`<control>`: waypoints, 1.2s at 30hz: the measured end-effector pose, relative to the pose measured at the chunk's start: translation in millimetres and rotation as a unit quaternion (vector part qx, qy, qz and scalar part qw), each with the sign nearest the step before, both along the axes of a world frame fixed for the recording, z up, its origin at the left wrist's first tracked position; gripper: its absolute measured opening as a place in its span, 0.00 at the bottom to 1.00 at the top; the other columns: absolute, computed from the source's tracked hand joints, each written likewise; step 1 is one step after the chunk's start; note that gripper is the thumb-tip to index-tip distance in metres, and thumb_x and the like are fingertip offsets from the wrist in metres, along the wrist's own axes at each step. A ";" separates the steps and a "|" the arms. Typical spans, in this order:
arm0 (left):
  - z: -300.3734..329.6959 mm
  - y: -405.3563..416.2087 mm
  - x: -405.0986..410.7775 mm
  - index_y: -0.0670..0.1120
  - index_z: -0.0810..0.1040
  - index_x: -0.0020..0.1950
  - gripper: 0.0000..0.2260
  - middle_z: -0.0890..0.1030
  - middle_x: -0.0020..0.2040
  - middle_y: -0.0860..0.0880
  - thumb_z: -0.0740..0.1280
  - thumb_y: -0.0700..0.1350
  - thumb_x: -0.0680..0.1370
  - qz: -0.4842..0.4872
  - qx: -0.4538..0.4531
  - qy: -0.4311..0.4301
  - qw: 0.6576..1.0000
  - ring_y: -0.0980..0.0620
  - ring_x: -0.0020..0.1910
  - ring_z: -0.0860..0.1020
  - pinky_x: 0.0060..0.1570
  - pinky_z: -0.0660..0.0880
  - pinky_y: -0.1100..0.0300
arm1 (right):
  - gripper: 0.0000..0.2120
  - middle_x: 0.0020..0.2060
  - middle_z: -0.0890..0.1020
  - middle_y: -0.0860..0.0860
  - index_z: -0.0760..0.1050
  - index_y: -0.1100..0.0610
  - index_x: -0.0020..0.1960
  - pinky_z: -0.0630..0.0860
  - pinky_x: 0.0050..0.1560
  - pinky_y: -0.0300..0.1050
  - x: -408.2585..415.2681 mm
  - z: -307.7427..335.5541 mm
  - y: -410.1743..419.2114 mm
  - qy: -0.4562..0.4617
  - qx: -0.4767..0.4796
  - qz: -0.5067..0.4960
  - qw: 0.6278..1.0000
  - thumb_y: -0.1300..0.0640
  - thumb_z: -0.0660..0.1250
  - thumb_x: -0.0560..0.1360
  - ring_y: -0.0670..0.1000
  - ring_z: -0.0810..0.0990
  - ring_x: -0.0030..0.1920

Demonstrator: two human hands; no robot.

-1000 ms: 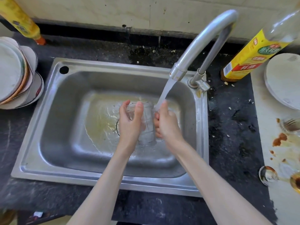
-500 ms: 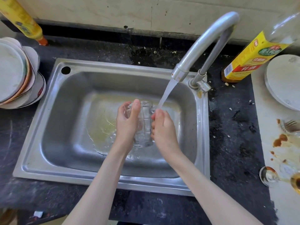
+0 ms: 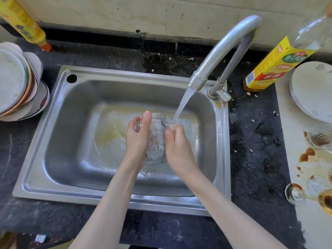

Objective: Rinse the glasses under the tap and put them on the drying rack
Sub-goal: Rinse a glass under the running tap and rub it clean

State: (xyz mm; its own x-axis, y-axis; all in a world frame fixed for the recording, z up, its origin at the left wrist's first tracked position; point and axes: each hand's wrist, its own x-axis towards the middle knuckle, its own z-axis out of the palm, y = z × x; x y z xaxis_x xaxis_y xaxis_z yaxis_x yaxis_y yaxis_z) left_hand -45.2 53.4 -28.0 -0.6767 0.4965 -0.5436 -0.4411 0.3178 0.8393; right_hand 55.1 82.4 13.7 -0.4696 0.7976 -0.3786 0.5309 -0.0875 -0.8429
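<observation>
A clear drinking glass (image 3: 156, 139) is held between both hands over the steel sink (image 3: 59, 126). My left hand (image 3: 137, 139) grips its left side, thumb up along the rim. My right hand (image 3: 177, 150) holds the right side, fingers curled round it. Water streams from the curved tap (image 3: 221, 49) onto the glass's top right edge and my right fingertips. A dirty glass (image 3: 294, 194) and an amber-stained one (image 3: 326, 201) lie on the counter at the far right. No drying rack is in view.
Stacked plates (image 3: 16, 83) sit left of the sink, a white plate (image 3: 312, 90) at the right. A yellow-labelled bottle (image 3: 274, 63) stands by the tap, another yellow bottle (image 3: 25, 24) at the back left. A fork (image 3: 318, 138) and brown sauce stains mark the right counter.
Both hands have turned and shifted the glass slightly under the stream; the left thumb has risen along the rim. The water keeps running.
</observation>
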 end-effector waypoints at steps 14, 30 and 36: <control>3.5 -13.2 20.6 0.53 0.43 0.76 0.46 0.57 0.74 0.55 0.73 0.52 0.71 -0.146 0.051 0.060 0.986 0.68 0.68 0.62 0.70 0.62 0.61 | 0.21 0.20 0.63 0.42 0.60 0.53 0.29 0.61 0.27 0.33 -15.3 -7.7 25.2 0.151 -0.074 -0.178 0.969 0.53 0.57 0.81 0.41 0.61 0.24; 16.5 10.3 20.1 0.48 0.61 0.73 0.33 0.74 0.66 0.46 0.67 0.58 0.72 -0.193 0.070 -0.012 0.979 0.52 0.59 0.76 0.53 0.76 0.55 | 0.26 0.18 0.57 0.45 0.58 0.51 0.25 0.49 0.18 0.34 21.1 -18.7 43.4 0.260 -0.350 -0.286 0.853 0.45 0.56 0.80 0.43 0.54 0.18; 21.4 24.1 21.0 0.49 0.68 0.66 0.32 0.79 0.59 0.45 0.65 0.67 0.69 -0.097 0.044 -0.023 0.994 0.46 0.55 0.79 0.56 0.76 0.45 | 0.16 0.37 0.75 0.51 0.69 0.54 0.39 0.72 0.40 0.40 12.4 -24.1 39.3 0.052 -0.105 -0.194 0.974 0.50 0.52 0.82 0.52 0.77 0.40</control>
